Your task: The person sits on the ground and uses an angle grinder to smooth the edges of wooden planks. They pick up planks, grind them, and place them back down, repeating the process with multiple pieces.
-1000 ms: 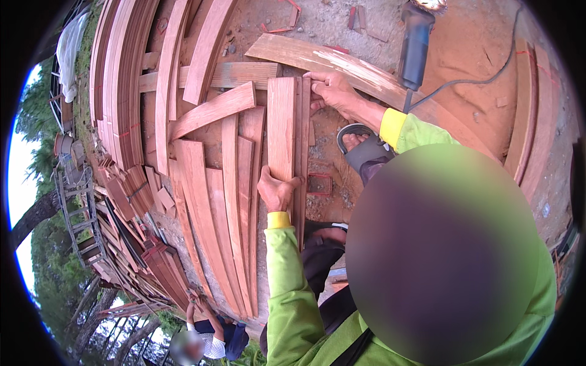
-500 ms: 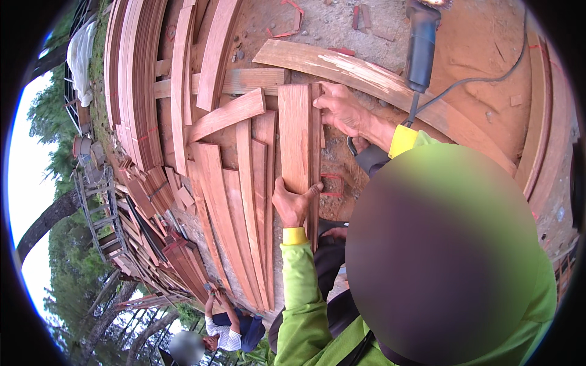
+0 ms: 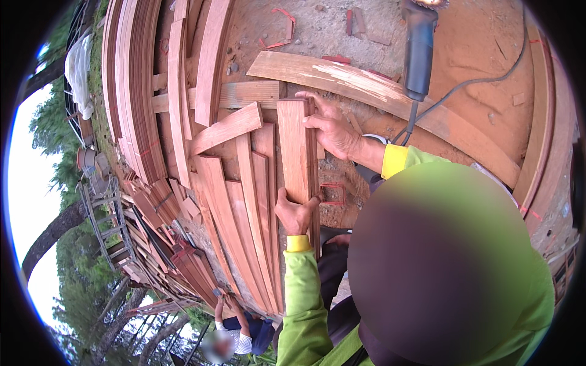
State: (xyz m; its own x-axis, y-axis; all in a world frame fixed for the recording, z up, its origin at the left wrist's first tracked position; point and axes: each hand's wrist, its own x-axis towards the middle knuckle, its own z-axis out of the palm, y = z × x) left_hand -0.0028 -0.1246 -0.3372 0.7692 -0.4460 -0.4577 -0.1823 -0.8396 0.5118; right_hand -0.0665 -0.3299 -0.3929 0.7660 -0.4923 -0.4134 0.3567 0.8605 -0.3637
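Note:
A reddish-brown wooden board [image 3: 294, 152] stretches in front of me, with the darker edge of a second piece of wood [image 3: 315, 219] along its right side. My left hand [image 3: 296, 213] is closed around the nearer part of the board, thumb across toward its right edge. At the far end, my right hand [image 3: 336, 131] grips the board's right corner, fingers bent over the end. Both sleeves are bright green with yellow cuffs. Just left of the board lie several long planks [image 3: 244, 213], side by side.
An angle grinder [image 3: 419, 67] rests at the upper right, its cord [image 3: 482, 82] curving away. A weathered plank [image 3: 366, 85] crosses behind my right hand. Stacked planks [image 3: 131, 91] stand at the left. Another person [image 3: 241, 329] works with wood at the lower left.
My right hand has shifted its hold at the board's far end, its fingers now bent over the corner. The whole view has moved slightly, and the board sits a little lower in it.

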